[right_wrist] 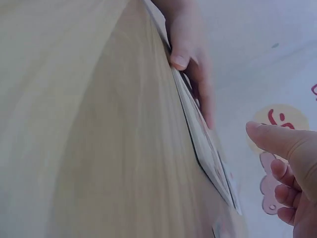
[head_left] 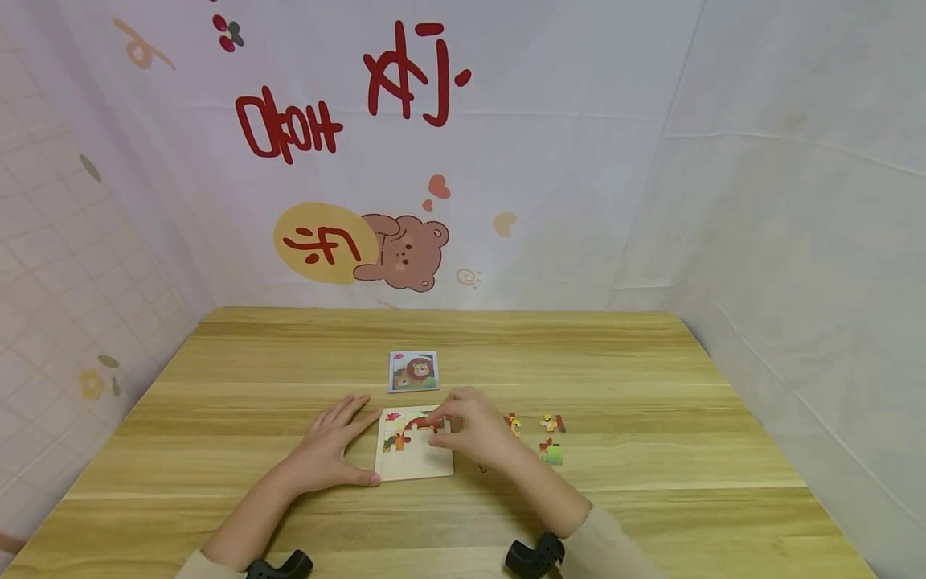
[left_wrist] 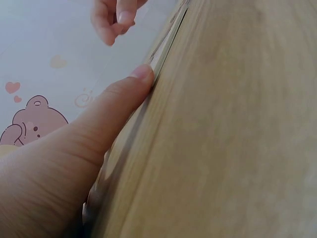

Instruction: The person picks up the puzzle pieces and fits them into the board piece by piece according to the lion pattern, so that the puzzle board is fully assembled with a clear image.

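Observation:
A square puzzle board (head_left: 415, 465) lies on the table, its upper part filled with joined picture pieces (head_left: 399, 438) and its lower part bare. My left hand (head_left: 329, 450) is spread along the board's left side, thumb at the near left corner and index finger by the far left one. In the left wrist view the left thumb (left_wrist: 116, 106) presses against the board's edge. Over the board's upper right part is my right hand (head_left: 477, 430), thumb and index finger apart. The right wrist view shows its thumb (right_wrist: 277, 139) stretched out, other fingers loosely curled, nothing visible between them.
A picture card (head_left: 414, 372) with a lion stands out just beyond the board. Right of my right hand lie several loose puzzle pieces, among them a yellow-and-red one (head_left: 553, 423) and a green one (head_left: 552, 453). A printed cloth (head_left: 550, 161) hangs behind the table.

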Available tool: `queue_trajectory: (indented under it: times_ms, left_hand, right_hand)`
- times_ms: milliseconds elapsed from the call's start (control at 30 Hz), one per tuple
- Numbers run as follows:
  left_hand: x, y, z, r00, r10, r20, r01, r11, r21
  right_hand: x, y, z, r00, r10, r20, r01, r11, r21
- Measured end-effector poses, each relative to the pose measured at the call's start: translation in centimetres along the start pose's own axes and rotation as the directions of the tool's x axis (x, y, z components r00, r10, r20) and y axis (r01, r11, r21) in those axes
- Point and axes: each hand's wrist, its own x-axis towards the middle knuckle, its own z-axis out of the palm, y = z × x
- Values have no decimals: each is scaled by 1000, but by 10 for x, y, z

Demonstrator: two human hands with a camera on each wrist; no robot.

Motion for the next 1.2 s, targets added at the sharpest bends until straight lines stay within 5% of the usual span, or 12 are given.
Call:
queue_trajectory:
  times_ms: [600, 1200]
  left_hand:
    - [1, -2, 0, 1000, 11, -12, -11, 1000, 12]
    - [1, -5, 4, 1000, 6, -5, -6, 1000, 11]
  right_hand:
    - [-42, 33, -45, 998, 58, -36, -58, 998, 5]
    - [-68, 74, -65, 989, 126, -72, -130, 990, -49]
